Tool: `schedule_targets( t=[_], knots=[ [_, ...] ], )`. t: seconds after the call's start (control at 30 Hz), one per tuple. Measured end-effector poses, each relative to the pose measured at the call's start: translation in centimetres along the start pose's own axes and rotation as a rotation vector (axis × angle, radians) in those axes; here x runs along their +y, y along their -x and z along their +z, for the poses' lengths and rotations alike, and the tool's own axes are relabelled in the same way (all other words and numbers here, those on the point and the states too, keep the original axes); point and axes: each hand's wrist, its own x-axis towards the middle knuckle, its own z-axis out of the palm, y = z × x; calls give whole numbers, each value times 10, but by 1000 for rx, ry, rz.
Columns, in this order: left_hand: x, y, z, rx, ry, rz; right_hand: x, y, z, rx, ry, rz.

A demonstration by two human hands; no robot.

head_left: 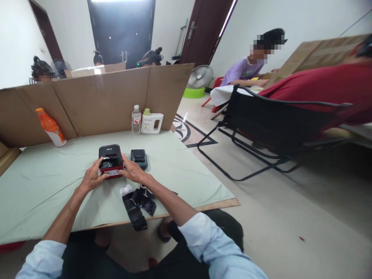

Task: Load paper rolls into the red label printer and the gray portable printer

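Note:
A boxy black-and-red device (pixel 111 159), which looks like a small label printer, stands on the table between my hands. My left hand (pixel 93 175) grips its left side, thumb along the lower front. On the opposite side, my right hand (pixel 132 169) holds the device with fingers against its edge and thumb near the front. Just right of it lies a smaller dark grey device (pixel 139 158). Nearer to me is a tangle of black ribbon (pixel 135 211), one end hanging over the table edge, with a small white roll (pixel 126 190) at its top.
On the pale green tabletop (pixel 72 201) stand an orange bottle (pixel 51 127), a clear bottle (pixel 136 120) and a white jug (pixel 152 123), before a cardboard partition (pixel 101 100). A black folding chair (pixel 261 124) is at the right. Other people sit beyond.

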Motion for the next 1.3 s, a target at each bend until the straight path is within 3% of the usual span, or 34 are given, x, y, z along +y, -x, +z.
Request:
schedule_targets(
  t=[0.23, 0.33, 0.5, 0.73, 0.87, 0.97, 1.07, 1.17, 1.2, 1.3],
  knots=[
    [1, -1, 10, 13, -4, -14, -3, -1, 1, 13, 12, 21],
    [-1, 2, 6, 28, -7, -15, -7, -5, 5, 0, 35, 21],
    [-21, 21, -30, 106, -34, -29, -36, -28, 24, -23, 47, -18],
    [-71, 69, -93, 224, -87, -162, -92, -74, 78, -110, 30, -136],
    [-91, 88, -109, 253, -93, -244, -114, -90, 106, -152, -15, -155],
    [-92, 97, -115, 240, -99, -274, -119, -88, 112, -202, -18, -168],
    [-73, 111, -110, 295, -189, -293, -107, -62, 94, -201, -71, -292],
    [-34, 132, -87, 472, -346, -266, -71, -15, 47, 38, -87, -299],
    [-20, 138, -75, 466, -360, -227, -54, 3, 26, 137, -74, -263],
    [15, 147, -32, 253, -308, -84, 5, 56, -30, 394, 57, -126]
  ],
)
